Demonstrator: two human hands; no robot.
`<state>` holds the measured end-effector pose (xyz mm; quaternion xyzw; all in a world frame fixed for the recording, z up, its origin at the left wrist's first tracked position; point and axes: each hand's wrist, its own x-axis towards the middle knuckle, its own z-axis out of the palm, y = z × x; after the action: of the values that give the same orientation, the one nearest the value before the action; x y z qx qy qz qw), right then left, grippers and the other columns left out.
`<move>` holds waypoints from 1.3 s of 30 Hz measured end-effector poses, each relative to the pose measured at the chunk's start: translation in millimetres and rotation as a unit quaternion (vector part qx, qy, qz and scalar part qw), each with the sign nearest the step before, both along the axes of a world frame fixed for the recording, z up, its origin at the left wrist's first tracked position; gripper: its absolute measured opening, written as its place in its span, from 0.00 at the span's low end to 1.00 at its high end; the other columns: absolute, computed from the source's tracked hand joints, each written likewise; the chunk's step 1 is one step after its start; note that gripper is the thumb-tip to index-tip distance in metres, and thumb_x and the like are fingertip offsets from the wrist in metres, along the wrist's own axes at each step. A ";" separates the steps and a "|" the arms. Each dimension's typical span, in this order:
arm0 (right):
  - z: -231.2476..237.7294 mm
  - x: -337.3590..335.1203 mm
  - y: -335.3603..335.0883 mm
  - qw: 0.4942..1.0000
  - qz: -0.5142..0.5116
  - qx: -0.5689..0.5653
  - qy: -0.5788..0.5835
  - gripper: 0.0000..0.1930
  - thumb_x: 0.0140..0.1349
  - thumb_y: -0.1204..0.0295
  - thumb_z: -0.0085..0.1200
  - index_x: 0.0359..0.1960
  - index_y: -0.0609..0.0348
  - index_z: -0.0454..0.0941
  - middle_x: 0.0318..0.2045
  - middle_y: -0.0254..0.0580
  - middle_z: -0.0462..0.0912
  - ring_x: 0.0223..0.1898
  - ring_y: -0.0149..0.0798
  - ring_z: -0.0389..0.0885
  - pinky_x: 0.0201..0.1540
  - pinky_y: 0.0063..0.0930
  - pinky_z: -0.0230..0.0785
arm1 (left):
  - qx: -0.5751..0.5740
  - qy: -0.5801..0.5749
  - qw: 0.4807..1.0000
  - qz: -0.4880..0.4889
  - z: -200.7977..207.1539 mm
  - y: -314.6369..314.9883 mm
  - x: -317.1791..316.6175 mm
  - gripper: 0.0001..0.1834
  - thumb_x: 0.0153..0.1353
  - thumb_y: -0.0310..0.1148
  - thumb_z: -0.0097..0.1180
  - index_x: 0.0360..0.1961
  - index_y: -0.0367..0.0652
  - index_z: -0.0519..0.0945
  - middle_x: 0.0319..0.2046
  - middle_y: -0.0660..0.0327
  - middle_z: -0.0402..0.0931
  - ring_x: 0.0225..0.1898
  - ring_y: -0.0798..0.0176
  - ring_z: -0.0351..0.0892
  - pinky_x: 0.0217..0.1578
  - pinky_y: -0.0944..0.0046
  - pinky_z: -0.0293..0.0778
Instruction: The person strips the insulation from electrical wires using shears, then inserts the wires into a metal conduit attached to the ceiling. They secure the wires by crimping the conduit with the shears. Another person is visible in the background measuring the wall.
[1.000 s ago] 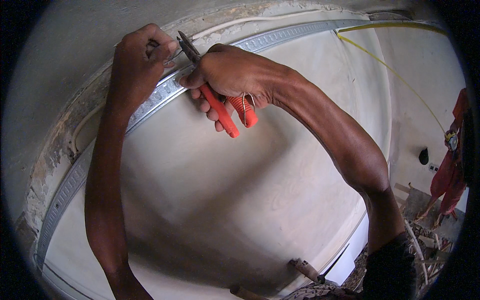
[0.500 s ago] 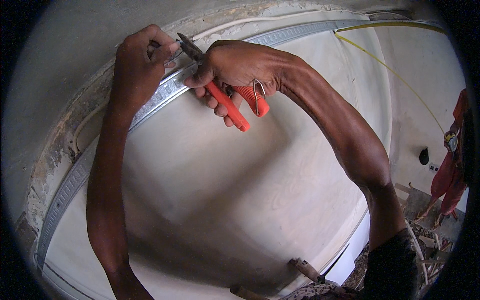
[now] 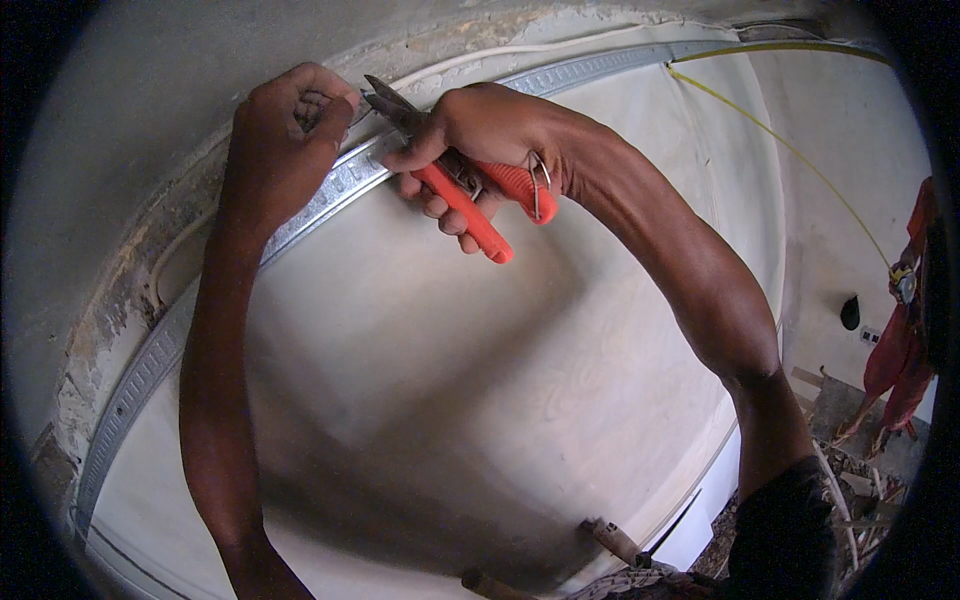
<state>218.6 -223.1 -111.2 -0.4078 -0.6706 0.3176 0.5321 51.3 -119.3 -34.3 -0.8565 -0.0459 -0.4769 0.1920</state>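
Note:
Up at the wall, my right hand (image 3: 490, 130) is closed around tin snips with red handles (image 3: 465, 215). The handles stand apart, and a wire catch loops over the end of one. The dark blades point up and left, their tips just beside the fingers of my left hand (image 3: 275, 150). That hand is closed in a pinch; a thin, small thing shows at its fingertips, too fine to name. Below both hands runs a slotted, shiny metal channel (image 3: 340, 190) along the wall. Beneath it spreads a large pale panel (image 3: 430, 330).
A white cable (image 3: 480, 47) follows the rough plaster edge above the channel. Yellow measuring tape (image 3: 785, 145) stretches from the channel to its case (image 3: 903, 284) by a person in red (image 3: 895, 350) at the far right. Debris (image 3: 865, 490) lies low right.
My right hand and the snips have shifted slightly right, and the handles are spread a little wider. My left hand has dropped slightly, its fingertips still near the blades.

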 end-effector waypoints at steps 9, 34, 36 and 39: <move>-10.4 7.8 -16.6 0.998 -0.046 -0.006 -0.036 0.14 0.66 0.66 0.52 0.33 0.68 0.74 0.29 0.50 0.77 0.28 0.47 0.83 0.29 0.51 0.84 | 0.007 -0.001 0.998 0.059 -0.8 -6.8 3.1 0.08 0.63 0.33 0.61 0.37 0.38 0.84 0.33 0.61 0.84 0.35 0.68 0.81 0.41 0.64 0.76; -7.1 -1.1 -10.8 0.999 0.000 0.003 0.034 0.14 0.68 0.64 0.53 0.32 0.63 0.74 0.26 0.43 0.76 0.24 0.42 0.79 0.33 0.51 0.83 | 0.079 -0.008 0.996 0.034 -7.6 -14.0 11.8 0.09 0.62 0.33 0.60 0.36 0.36 0.84 0.32 0.52 0.85 0.36 0.56 0.85 0.42 0.56 0.78; -8.0 -1.0 -13.5 0.999 -0.007 0.001 0.039 0.14 0.67 0.63 0.54 0.33 0.64 0.74 0.27 0.44 0.77 0.26 0.43 0.80 0.34 0.53 0.83 | 0.085 0.000 0.996 0.024 -8.9 -16.7 12.9 0.09 0.63 0.33 0.60 0.37 0.37 0.84 0.34 0.53 0.85 0.37 0.58 0.85 0.43 0.57 0.77; -8.3 0.2 -15.0 0.999 -0.003 -0.003 0.035 0.15 0.67 0.63 0.54 0.34 0.65 0.74 0.30 0.46 0.77 0.29 0.45 0.81 0.35 0.55 0.83 | 0.081 0.013 0.996 0.025 -9.0 -18.2 14.2 0.09 0.63 0.33 0.60 0.39 0.38 0.84 0.36 0.56 0.85 0.38 0.62 0.84 0.43 0.60 0.76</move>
<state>218.7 -238.1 -119.5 -0.4001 -0.6493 0.3316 0.5553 65.5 -137.5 -43.3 -0.8427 -0.0262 -0.4629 0.2738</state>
